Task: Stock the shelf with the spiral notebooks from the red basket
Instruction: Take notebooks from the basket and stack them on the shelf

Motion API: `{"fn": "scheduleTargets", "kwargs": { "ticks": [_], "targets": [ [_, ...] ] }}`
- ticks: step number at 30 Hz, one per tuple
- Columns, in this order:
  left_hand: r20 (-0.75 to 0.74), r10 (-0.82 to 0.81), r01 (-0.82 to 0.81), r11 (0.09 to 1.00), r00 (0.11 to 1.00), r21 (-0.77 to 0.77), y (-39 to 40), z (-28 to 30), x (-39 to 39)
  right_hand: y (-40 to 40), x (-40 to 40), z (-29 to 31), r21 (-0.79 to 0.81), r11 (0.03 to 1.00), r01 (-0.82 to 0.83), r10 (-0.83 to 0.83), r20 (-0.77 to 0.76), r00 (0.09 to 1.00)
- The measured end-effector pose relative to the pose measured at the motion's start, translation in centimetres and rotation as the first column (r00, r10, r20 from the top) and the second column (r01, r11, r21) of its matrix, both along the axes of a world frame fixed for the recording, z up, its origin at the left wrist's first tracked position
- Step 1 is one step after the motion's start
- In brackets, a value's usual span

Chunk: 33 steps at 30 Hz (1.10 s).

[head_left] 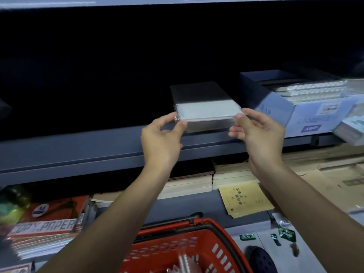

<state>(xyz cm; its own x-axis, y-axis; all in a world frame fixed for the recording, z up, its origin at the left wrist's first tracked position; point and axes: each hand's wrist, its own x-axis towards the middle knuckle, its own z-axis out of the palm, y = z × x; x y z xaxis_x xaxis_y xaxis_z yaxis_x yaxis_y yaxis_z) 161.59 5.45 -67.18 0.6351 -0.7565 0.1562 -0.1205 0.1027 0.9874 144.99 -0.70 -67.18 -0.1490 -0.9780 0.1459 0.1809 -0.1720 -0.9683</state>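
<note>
The notebook (204, 107) lies at the front of the shelf (78, 152), above the basket (214, 251). It is best pushed straight back, both sides evenly. The left hand (160, 138) pinches its left corner between thumb and forefinger; the right hand (258, 129) pinches the right corner, other fingers loosely curled.

The grey shelf (78, 150) carries a stack of wrapped spiral notebooks (204, 107) near its front edge, and just to the right an open blue box (291, 107) filled with more notebooks. The lower shelf (216, 203) bears stacked paper pads (222, 174), a yellow booklet (244, 200) and copy-paper packs (45, 227).
</note>
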Motion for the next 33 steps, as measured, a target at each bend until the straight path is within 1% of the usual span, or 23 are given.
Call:
{"fn": "scheduleTargets", "kwargs": {
  "ticks": [3, 6, 9, 12, 16, 18, 20, 22, 23, 24, 26, 28, 29, 30, 32, 33],
  "targets": [
    [0.049, -0.002, 0.003, 1.000, 0.999, -0.008, -1.9, 0.1, 0.3, -2.1, 0.5, 0.2, 0.025, 0.999, 0.027, -0.027, -0.003, 1.000],
    [0.046, 0.012, -0.012, 1.000, 0.999, 0.013, -2.9, 0.2, 0.5, -3.7, 0.8, 0.2, 0.057, 0.998, 0.024, -0.022, -0.036, 0.999],
    [0.094, -0.027, 0.024, 0.999, 0.995, 0.033, -2.1, 0.1, 0.9, -3.7, 0.7, 0.2, 0.073, 0.997, 0.009, -0.006, -0.041, 0.999],
    [0.121, -0.039, 0.033, 0.998, 0.992, 0.051, -0.1, -0.3, 1.5, -1.9, 0.2, -0.2, 0.044, 0.998, 0.041, -0.039, -0.056, 0.998],
    [0.132, -0.051, 0.045, 0.998, 0.990, 0.045, 4.6, -0.4, 1.8, 3.0, -0.5, -0.8, -0.031, 0.999, 0.028, -0.034, -0.230, 0.973],
    [0.151, -0.082, 0.077, 0.996, 0.985, 0.044, 7.8, -0.4, 1.5, 6.2, -1.0, -1.2, -0.028, 0.999, -0.029, 0.019, -0.298, 0.954],
    [0.158, -0.127, 0.118, 0.991, 0.979, 0.067, 11.5, -1.8, 1.2, 9.7, -1.4, -2.3, 0.004, 0.995, -0.104, 0.098, -0.367, 0.925],
    [0.138, -0.144, 0.129, 0.985, 0.980, 0.110, 15.9, -4.6, 0.6, 13.4, -1.8, -4.6, 0.074, 0.982, -0.172, 0.187, -0.455, 0.871],
    [0.133, -0.156, 0.136, 0.979, 0.979, 0.152, 18.0, -6.5, 0.4, 15.2, -1.9, -6.0, 0.134, 0.968, -0.212, 0.251, -0.486, 0.837],
    [0.113, -0.180, 0.154, 0.966, 0.977, 0.207, 20.1, -8.4, 0.0, 16.9, -2.0, -7.4, 0.218, 0.940, -0.264, 0.340, -0.511, 0.789],
    [0.005, -0.223, 0.210, 0.926, 0.975, 0.314, 23.4, -12.0, -0.6, 19.9, -2.0, -10.3, 0.389, 0.859, -0.334, 0.509, -0.572, 0.643],
    [-0.139, -0.198, 0.238, 0.886, 0.970, 0.398, 25.4, -14.9, -0.8, 21.9, -1.8, -13.3, 0.483, 0.819, -0.310, 0.571, -0.636, 0.518],
    [-0.185, -0.191, 0.254, 0.863, 0.964, 0.437, 26.0, -16.1, -0.8, 22.6, -1.7, -14.5, 0.516, 0.808, -0.283, 0.586, -0.658, 0.472],
    [-0.199, -0.204, 0.277, 0.831, 0.959, 0.483, 26.4, -17.2, -0.7, 23.1, -1.7, -15.7, 0.549, 0.799, -0.245, 0.596, -0.674, 0.437],
    [-0.192, -0.280, 0.339, 0.751, 0.941, 0.566, 26.7, -18.7, -0.1, 23.5, -1.8, -18.0, 0.625, 0.763, -0.165, 0.630, -0.663, 0.405],
    [-0.192, -0.314, 0.365, 0.718, 0.930, 0.593, 26.8, -19.1, 0.3, 23.5, -1.9, -19.1, 0.664, 0.735, -0.137, 0.653, -0.640, 0.405]
  ]
}}
